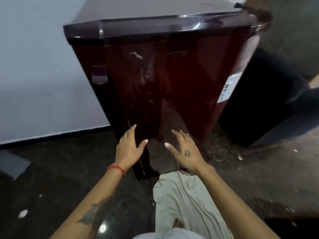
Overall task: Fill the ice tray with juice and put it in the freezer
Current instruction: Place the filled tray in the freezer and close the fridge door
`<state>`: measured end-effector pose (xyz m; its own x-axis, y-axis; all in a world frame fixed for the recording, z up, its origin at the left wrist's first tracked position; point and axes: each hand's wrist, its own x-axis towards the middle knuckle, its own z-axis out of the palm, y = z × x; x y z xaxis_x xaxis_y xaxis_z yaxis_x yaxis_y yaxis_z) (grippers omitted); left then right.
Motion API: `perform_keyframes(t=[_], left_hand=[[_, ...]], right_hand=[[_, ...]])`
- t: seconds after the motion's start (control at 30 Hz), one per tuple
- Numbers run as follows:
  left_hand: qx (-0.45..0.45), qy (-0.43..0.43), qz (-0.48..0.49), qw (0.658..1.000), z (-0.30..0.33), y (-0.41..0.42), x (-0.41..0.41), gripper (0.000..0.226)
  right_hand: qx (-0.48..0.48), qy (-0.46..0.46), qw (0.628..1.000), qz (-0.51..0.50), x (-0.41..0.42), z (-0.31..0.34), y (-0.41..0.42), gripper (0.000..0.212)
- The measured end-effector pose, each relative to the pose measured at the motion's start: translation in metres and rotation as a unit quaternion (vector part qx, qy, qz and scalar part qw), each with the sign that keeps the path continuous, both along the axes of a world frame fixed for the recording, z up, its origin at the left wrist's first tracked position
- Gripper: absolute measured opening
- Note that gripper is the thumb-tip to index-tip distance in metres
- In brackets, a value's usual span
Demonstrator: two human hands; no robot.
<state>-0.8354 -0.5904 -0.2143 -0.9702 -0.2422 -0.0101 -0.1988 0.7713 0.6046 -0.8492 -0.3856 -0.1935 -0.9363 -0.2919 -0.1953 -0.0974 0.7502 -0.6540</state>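
Observation:
A dark red single-door fridge (172,75) stands in front of me with its door closed. Its recessed handle (98,75) shows on the left side. My left hand (128,149) reaches out low before the door with straight, spread fingers and holds nothing. My right hand (185,150) is beside it, fingers also spread and empty. Both hands hover close to the lower part of the door; I cannot tell whether they touch it. No ice tray or juice is in view.
A pale wall (39,66) runs along the left. A dark cabinet or bin (269,107) stands to the right of the fridge. The dark floor (60,178) has scattered scraps. My light trouser leg (186,200) is below the hands.

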Motion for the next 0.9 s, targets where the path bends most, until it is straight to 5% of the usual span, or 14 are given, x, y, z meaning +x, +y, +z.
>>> perform_keyframes(t=[0.27, 0.57, 0.73, 0.9], left_hand=[[0.031, 0.011, 0.114, 0.993, -0.003, -0.060, 0.002, 0.076], [0.110, 0.048, 0.030, 0.992, 0.009, -0.100, -0.039, 0.072], [0.241, 0.038, -0.012, 0.970, 0.009, -0.117, -0.053, 0.069], [0.274, 0.094, -0.023, 0.957, 0.011, -0.132, -0.061, 0.056]], right_hand=[[-0.105, 0.035, 0.987, 0.119, -0.043, 0.027, -0.112, 0.068], [-0.202, 0.079, 0.976, -0.007, -0.059, 0.030, -0.197, 0.063], [-0.185, 0.131, 0.969, -0.100, -0.052, 0.021, -0.212, 0.064], [-0.155, 0.144, 0.964, -0.163, -0.047, 0.025, -0.224, 0.056]])
